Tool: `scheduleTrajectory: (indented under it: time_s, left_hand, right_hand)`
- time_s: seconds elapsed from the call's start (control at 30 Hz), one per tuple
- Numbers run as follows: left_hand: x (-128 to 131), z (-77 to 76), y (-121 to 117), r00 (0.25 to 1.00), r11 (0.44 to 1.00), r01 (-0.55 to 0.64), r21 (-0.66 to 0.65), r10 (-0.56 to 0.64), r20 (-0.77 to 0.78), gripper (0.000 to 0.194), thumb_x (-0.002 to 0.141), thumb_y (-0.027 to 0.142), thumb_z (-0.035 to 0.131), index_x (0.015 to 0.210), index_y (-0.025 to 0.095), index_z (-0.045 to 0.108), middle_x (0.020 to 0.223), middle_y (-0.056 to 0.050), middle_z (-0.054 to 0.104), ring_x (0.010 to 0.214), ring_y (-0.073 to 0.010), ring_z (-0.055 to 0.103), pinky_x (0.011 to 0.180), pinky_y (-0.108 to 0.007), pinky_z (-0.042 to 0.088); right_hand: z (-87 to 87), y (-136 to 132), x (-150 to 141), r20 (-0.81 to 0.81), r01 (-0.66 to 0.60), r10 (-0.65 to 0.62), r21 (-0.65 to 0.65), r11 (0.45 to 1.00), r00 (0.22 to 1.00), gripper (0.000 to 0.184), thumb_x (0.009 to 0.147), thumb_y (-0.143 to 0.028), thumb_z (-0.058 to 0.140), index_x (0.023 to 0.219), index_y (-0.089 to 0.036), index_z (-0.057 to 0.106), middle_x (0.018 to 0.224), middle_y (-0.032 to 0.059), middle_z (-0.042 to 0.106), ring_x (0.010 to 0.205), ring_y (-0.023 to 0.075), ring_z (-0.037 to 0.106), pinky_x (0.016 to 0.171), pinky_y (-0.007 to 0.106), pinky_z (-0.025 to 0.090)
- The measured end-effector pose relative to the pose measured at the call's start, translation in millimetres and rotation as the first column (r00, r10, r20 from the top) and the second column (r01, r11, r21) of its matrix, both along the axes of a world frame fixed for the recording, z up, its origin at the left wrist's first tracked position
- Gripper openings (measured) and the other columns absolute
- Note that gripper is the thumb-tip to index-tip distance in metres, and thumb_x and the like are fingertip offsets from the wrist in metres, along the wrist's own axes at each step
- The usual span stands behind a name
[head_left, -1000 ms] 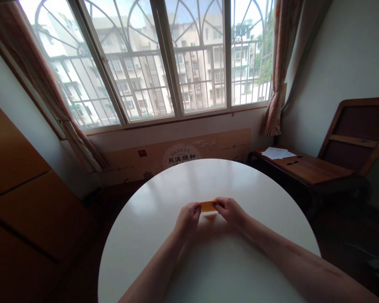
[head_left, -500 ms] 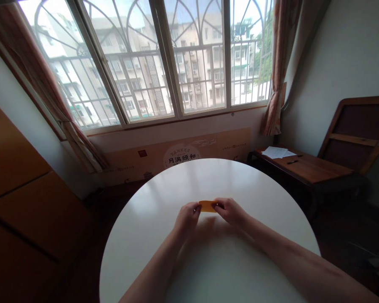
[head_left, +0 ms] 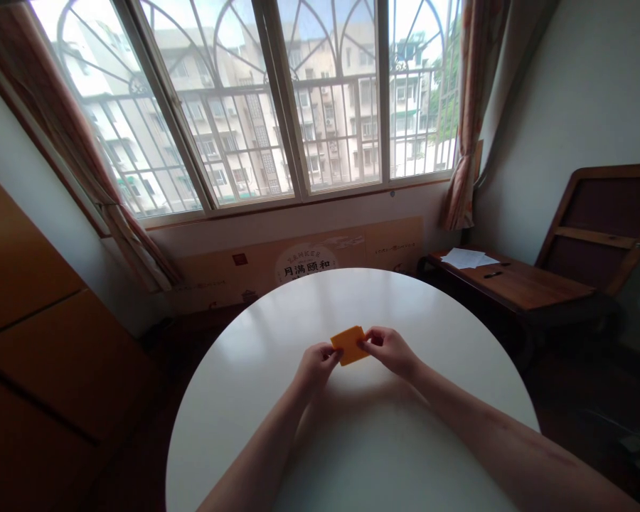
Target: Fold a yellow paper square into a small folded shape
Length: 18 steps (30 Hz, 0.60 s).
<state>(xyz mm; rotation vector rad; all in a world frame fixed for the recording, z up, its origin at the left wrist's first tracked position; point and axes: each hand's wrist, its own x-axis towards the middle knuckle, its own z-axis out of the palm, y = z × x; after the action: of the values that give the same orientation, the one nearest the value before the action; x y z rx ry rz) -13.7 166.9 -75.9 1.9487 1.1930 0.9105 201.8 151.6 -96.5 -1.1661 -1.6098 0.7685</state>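
Observation:
A small orange folded piece of paper (head_left: 350, 346) is held up above the white round table (head_left: 235, 427). My left hand (head_left: 318, 361) pinches its left edge between thumb and fingers. At the right edge my right hand (head_left: 388, 348) grips it the same way, thumb on the near face. The paper's broad face is turned toward me and tilts a little, its right side higher. A second layer shows along its top edge. The fingers behind the paper are hidden.
Beyond the table a long printed cardboard panel (head_left: 395, 245) stands under the barred window. On the right, a low wooden table (head_left: 538, 284) carries white papers (head_left: 463, 257) and a dark pen (head_left: 493, 274). An orange-brown cabinet (head_left: 26, 320) stands on the left.
The orange paper has turned from a narrow, nearly edge-on strip to show its broad face, now slanted. My right hand has risen slightly; both hands keep hold.

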Motion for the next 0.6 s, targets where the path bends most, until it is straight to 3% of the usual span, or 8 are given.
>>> scheduleTrajectory:
  time_s: [0.27, 0.43, 0.6]
  left_hand:
    - [-0.3, 4.7, -5.8, 0.977, 0.981, -0.028, -0.194, 0.068, 0.204, 0.043, 0.076, 0.055, 0.067, 0.068, 0.013, 0.068, 0.053, 0.001, 0.052, 0.045, -0.0095, 0.042, 0.045, -0.022, 0.031]
    - [2.2, 11.0, -10.0, 0.945, 0.966, -0.009, -0.259, 0.093, 0.312, 0.046, 0.072, 0.058, 0.069, 0.077, 0.012, 0.072, 0.061, -0.002, 0.056, 0.054, -0.0119, 0.050, 0.048, -0.023, 0.041]
    - [3.3, 13.8, -10.1, 0.917, 0.953, -0.001, -0.303, 0.121, 0.379, 0.048, 0.067, 0.056, 0.076, 0.080, 0.010, 0.074, 0.063, -0.003, 0.058, 0.056, -0.0116, 0.050, 0.048, -0.022, 0.041]
  right_hand:
    - [2.7, -0.9, -4.0, -0.240, -0.067, 0.027, -0.161, 0.985, 0.971, 0.042, 0.073, -0.055, 0.073, 0.068, -0.016, 0.060, 0.060, -0.0011, 0.054, 0.054, 0.0111, 0.045, 0.051, 0.023, 0.033]
    - [6.6, -3.9, -6.2, -0.325, -0.099, 0.003, -0.279, 0.955, 0.946, 0.044, 0.069, -0.057, 0.076, 0.073, -0.015, 0.063, 0.056, -0.0023, 0.051, 0.048, 0.0093, 0.041, 0.042, 0.021, 0.025]
    - [11.0, -7.1, -5.8, -0.378, -0.120, -0.009, -0.315, 0.941, 0.926, 0.045, 0.066, -0.055, 0.079, 0.080, -0.014, 0.066, 0.064, 0.0000, 0.056, 0.053, 0.0103, 0.046, 0.041, 0.020, 0.028]
